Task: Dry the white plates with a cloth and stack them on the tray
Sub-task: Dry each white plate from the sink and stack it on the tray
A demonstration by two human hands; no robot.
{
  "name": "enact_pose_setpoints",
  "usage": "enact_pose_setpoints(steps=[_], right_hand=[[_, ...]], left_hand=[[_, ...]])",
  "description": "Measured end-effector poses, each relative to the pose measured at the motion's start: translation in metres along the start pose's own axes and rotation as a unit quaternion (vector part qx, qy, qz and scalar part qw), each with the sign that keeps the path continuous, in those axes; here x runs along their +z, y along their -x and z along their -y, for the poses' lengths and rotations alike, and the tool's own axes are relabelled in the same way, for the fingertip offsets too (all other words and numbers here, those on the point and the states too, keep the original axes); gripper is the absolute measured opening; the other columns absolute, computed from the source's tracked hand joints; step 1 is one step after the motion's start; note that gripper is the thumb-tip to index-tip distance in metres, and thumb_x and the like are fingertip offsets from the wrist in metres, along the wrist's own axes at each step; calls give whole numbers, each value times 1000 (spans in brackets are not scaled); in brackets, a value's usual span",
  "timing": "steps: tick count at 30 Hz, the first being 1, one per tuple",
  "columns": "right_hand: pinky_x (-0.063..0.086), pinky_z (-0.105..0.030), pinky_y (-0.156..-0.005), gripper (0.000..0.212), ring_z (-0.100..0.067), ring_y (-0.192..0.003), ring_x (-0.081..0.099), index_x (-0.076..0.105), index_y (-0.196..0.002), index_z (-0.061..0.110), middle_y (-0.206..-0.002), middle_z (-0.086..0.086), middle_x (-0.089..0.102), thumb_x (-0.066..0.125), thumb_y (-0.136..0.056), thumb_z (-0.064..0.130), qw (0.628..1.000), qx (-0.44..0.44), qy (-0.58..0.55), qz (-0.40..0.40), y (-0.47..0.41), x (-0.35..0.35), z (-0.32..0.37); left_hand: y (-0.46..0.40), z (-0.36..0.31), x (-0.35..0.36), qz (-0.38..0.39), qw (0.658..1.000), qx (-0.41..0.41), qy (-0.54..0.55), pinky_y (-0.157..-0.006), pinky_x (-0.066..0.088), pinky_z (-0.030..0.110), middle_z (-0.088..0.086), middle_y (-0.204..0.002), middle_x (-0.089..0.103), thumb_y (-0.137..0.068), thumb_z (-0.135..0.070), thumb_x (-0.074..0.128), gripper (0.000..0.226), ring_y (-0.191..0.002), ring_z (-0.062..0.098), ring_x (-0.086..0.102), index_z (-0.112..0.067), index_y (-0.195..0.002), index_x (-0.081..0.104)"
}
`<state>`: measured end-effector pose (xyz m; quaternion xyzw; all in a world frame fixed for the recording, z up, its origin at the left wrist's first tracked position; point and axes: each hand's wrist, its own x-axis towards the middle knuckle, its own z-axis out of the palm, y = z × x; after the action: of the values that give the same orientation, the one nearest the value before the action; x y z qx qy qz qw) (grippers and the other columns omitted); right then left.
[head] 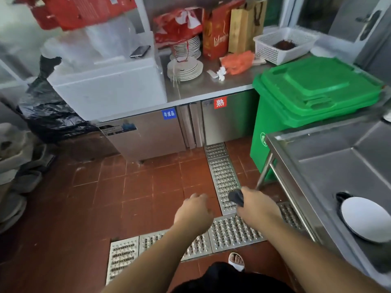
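Plates for this task lie in two piles on the far worktop, well beyond the fingers of both hands and straight ahead of them; they appear tied with string, though blur leaves that uncertain. One further white plate sits in the steel sink, off to the right of the right-hand fingers and nearer than the piles. The cloth, dark and bunched, is gripped in the closed fingers of the right hand. The left hand holds nothing; its fingers are loosely curled and relaxed, just left of the cloth. Both hands hang over the tiled floor and its drain grating, touching no plate. No tray can be identified in this view.

Judgement: the work stands at the fetching step, cloth ready, no plate in hand. The next move calls for the free left hand to take up a plate, probably the near one in the sink, and hold it steady while the right wipes it. A tray must also be located.
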<state>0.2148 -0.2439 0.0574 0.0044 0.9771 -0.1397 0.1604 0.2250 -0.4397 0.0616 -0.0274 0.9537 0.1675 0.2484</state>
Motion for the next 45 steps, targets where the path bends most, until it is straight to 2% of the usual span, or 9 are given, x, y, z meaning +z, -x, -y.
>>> enact_pose_setpoints(steps=[8, 15, 24, 30, 32, 34, 37, 40, 45], right_hand=[[60, -38, -79, 17, -23, -90, 68, 48, -105, 28, -111, -1, 72, 63, -100, 34, 997, 61, -49, 6, -71, -42, -76], [54, -35, -64, 9, -23, -79, 62, 49, -103, 24, -95, 1, 66, 54, -98, 29, 982, 172, -80, -11, -120, -61, -136], [46, -34, -66, 17, -30, -85, 65, 51, -100, 25, -101, -5, 72, 60, -93, 39, 917, 357, -173, -42, -162, -88, -196], [44, -35, -69, 20, -26, -80, 59, 57, -95, 20, -82, 0, 62, 73, -92, 32, 760, 520, -358, -159, -141, -77, -233], [52, -39, -75, 20, -25, -80, 62, 61, -89, 21, -85, -2, 68, 79, -88, 29, 673, 567, -424, -213, -122, -69, -245], [59, -44, -82, 17, -28, -84, 69, 68, -94, 18, -88, -6, 73, 80, -87, 27, 595, 595, -472, -262, -104, -63, -257], [58, -41, -75, 10, -24, -78, 70, 70, -86, 18, -79, -3, 74, 79, -86, 24, 535, 612, -488, -319, -83, -56, -279], [55, -36, -69, 11, -23, -76, 70, 69, -83, 19, -77, -4, 74, 77, -87, 25, 476, 619, -516, -353, -67, -50, -304], [58, -45, -80, 14, -32, -86, 70, 67, -94, 18, -91, -15, 74, 76, -91, 28, 375, 610, -594, -368, -46, -42, -352]], left_hand=[[-95, -88, -17, 37, 998, 53, -21, -100, 56, 47, 6, -138, 58, -90, -34, 44, 51, -122, 30, 60, -24, -139, 54], [-188, -155, -32, 69, 983, 155, -67, -95, 56, 43, 8, -140, 58, -96, -39, 51, 45, -120, 30, 64, -28, -139, 55], [-302, -254, -56, 112, 939, 304, -117, -99, 56, 42, 2, -138, 60, -101, -36, 55, 42, -116, 24, 65, -27, -141, 57], [-338, -299, -30, 177, 905, 357, -150, -70, 63, 29, -8, -153, 54, -104, -32, 58, 50, -93, 9, 73, -29, -152, 49], [-342, -315, -14, 192, 891, 376, -167, -44, 47, 14, -10, -150, 57, -104, -32, 58, 50, -66, -2, 67, -32, -153, 47], [-343, -333, 0, 211, 878, 389, -185, -38, 39, 12, -11, -139, 64, -104, -33, 58, 51, -52, -3, 60, -31, -153, 47], [-343, -363, 23, 222, 860, 404, -220, -43, 47, 18, -15, -122, 62, -103, -35, 57, 48, -55, 0, 63, -31, -151, 50], [-339, -398, 43, 219, 840, 427, -255, -69, 60, 30, -9, -142, 59, -102, -37, 54, 47, -76, 7, 68, -32, -148, 51], [-323, -453, 73, 226, 820, 433, -297, -102, 52, 38, -2, -150, 56, -99, -38, 52, 49, -119, 24, 66, -31, -147, 54]])
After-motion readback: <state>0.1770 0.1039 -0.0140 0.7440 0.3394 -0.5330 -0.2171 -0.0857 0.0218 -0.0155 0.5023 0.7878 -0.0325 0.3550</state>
